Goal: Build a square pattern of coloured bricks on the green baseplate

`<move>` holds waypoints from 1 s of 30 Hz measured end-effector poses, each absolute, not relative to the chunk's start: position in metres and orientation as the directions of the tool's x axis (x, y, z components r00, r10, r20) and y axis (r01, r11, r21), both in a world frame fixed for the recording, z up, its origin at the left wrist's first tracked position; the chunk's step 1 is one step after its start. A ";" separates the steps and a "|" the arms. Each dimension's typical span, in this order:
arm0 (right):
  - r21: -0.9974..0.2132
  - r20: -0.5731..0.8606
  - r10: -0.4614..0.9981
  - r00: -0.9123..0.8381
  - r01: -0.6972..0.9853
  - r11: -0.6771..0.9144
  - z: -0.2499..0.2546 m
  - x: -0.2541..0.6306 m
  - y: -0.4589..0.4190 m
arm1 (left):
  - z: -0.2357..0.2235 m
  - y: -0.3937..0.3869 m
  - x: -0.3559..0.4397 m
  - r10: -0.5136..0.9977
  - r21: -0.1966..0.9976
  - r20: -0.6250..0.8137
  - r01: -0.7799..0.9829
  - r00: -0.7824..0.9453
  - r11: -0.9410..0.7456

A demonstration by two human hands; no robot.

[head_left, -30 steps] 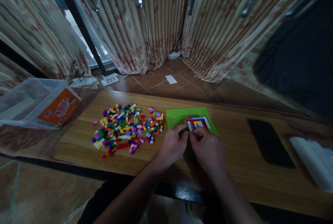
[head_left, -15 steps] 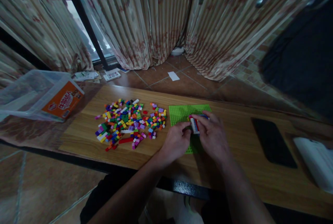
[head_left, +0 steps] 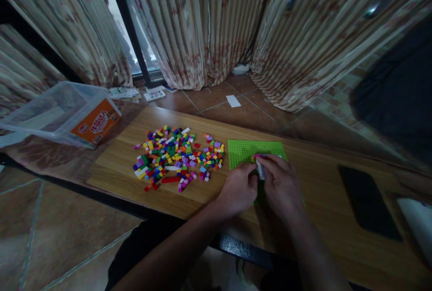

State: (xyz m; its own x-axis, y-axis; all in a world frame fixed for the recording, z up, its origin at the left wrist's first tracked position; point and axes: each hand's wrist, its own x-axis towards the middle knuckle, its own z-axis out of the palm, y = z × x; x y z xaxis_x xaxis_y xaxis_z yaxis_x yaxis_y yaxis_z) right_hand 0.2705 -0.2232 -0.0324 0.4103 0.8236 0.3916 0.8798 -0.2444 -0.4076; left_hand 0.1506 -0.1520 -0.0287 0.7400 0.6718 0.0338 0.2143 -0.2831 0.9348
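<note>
A small block of joined toy bricks (head_left: 260, 169), white with pink, yellow and other colours, is above the green studded baseplate (head_left: 240, 149). My left hand (head_left: 239, 187) has its fingers curled and pinched at the near left side of the bricks. From the right, my right hand (head_left: 282, 184) grips the same bricks, its fingers bent over the top and far side. Both hands hide much of the bricks and the plate's near part, so I cannot tell whether the bricks touch the plate.
Loose coloured bricks (head_left: 175, 156) are spread on the wooden table (head_left: 118, 165) left of the plate. A clear plastic tub (head_left: 57, 120) with an orange label stands at the far left. A dark flat slab (head_left: 367, 201) and a white object (head_left: 416, 219) lie to the right.
The view has swung slightly left, so the scene appears shifted rightward. Both hands stay on the bricks; my right fingers now lie lower over the top.
</note>
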 end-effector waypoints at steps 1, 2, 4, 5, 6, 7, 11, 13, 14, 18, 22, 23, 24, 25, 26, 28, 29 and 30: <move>-0.413 0.391 0.820 0.417 0.876 -0.249 -0.032 0.270 -0.223 | -0.028 -0.152 0.151 0.670 0.933 0.037 0.215 0.742 -0.290; -0.418 0.391 0.817 0.423 0.873 -0.252 -0.033 0.269 -0.222 | -0.028 -0.152 0.151 0.668 0.931 0.043 0.213 0.743 -0.297; -0.430 0.392 0.811 0.435 0.866 -0.257 -0.033 0.267 -0.221 | -0.028 -0.152 0.151 0.664 0.929 0.055 0.206 0.746 -0.309; -0.437 0.394 0.805 0.443 0.861 -0.259 -0.034 0.267 -0.220 | -0.028 -0.151 0.151 0.661 0.928 0.062 0.201 0.747 -0.314; -0.446 0.398 0.799 0.451 0.856 -0.261 -0.034 0.266 -0.220 | -0.028 -0.151 0.150 0.659 0.927 0.068 0.196 0.749 -0.318; -0.457 0.403 0.791 0.461 0.850 -0.262 -0.035 0.266 -0.219 | -0.028 -0.152 0.150 0.659 0.927 0.074 0.192 0.749 -0.322; -0.511 0.416 0.771 0.482 0.825 -0.241 -0.035 0.267 -0.218 | -0.030 -0.153 0.151 0.667 0.926 0.089 0.184 0.740 -0.328; -0.544 0.418 0.762 0.495 0.808 -0.227 -0.034 0.269 -0.218 | -0.030 -0.154 0.151 0.675 0.926 0.089 0.189 0.732 -0.327; -0.562 0.414 0.757 0.505 0.796 -0.224 -0.033 0.270 -0.218 | -0.030 -0.154 0.151 0.679 0.925 0.086 0.194 0.729 -0.326; -0.580 0.409 0.741 0.533 0.778 -0.239 -0.030 0.271 -0.218 | -0.029 -0.156 0.152 0.691 0.921 0.064 0.223 0.720 -0.319; -0.524 0.434 0.721 0.540 0.802 -0.286 -0.030 0.269 -0.216 | -0.028 -0.155 0.151 0.694 0.915 0.067 0.234 0.717 -0.330; -0.515 0.435 0.716 0.546 0.803 -0.300 -0.030 0.268 -0.216 | -0.027 -0.155 0.151 0.693 0.914 0.065 0.235 0.718 -0.330; -0.504 0.436 0.711 0.552 0.804 -0.315 -0.031 0.267 -0.216 | -0.027 -0.155 0.151 0.690 0.915 0.063 0.235 0.721 -0.329; -0.491 0.439 0.708 0.553 0.808 -0.327 -0.031 0.267 -0.215 | -0.026 -0.155 0.151 0.687 0.916 0.061 0.234 0.724 -0.327; -0.473 0.444 0.706 0.551 0.814 -0.338 -0.032 0.266 -0.215 | -0.026 -0.155 0.151 0.684 0.916 0.059 0.232 0.727 -0.326; -0.435 0.459 0.706 0.540 0.829 -0.351 -0.032 0.265 -0.214 | -0.025 -0.155 0.151 0.681 0.916 0.056 0.233 0.730 -0.326; -0.419 0.463 0.708 0.532 0.836 -0.354 -0.032 0.265 -0.214 | -0.025 -0.154 0.151 0.680 0.916 0.055 0.234 0.731 -0.326; -0.406 0.465 0.712 0.526 0.842 -0.356 -0.031 0.264 -0.214 | -0.025 -0.154 0.151 0.680 0.917 0.053 0.234 0.731 -0.322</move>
